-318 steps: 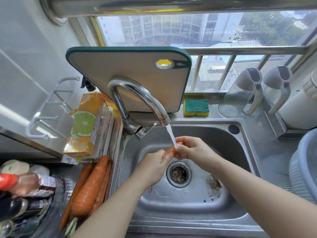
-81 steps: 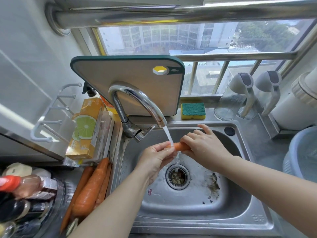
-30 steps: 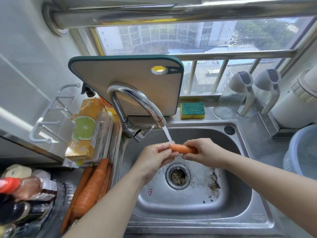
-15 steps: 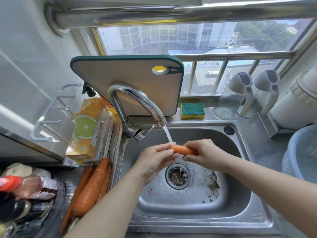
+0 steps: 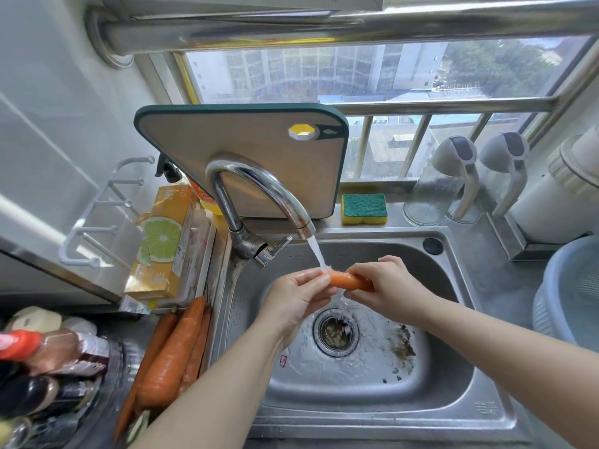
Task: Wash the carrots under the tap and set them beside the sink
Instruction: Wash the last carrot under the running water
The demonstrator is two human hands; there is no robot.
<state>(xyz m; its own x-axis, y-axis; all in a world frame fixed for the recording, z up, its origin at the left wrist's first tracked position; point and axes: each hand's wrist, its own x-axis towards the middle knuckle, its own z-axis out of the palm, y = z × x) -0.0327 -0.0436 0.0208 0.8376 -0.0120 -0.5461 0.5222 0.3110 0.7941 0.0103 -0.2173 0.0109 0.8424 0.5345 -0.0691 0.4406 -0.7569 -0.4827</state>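
Observation:
A small orange carrot (image 5: 346, 281) lies level under the running stream from the curved steel tap (image 5: 259, 192), over the middle of the steel sink (image 5: 372, 390). My right hand (image 5: 387, 288) grips its right end. My left hand (image 5: 296, 296) holds its left end, fingers wrapped around it. Water splashes off the carrot down to the drain (image 5: 335, 332). Three larger carrots (image 5: 171, 354) lie side by side on the counter just left of the sink.
A cutting board (image 5: 246, 157) leans behind the tap. A green-yellow sponge (image 5: 364, 209) sits on the back ledge. An orange box (image 5: 162, 244) stands at the left, bottles (image 5: 39, 367) at lower left. Two clear dispensers (image 5: 453, 183) and a blue basin (image 5: 570, 293) are at right.
The carrot stays under the stream in both hands. Since a few seconds ago my right hand has shifted from lying over the carrot to gripping its right end.

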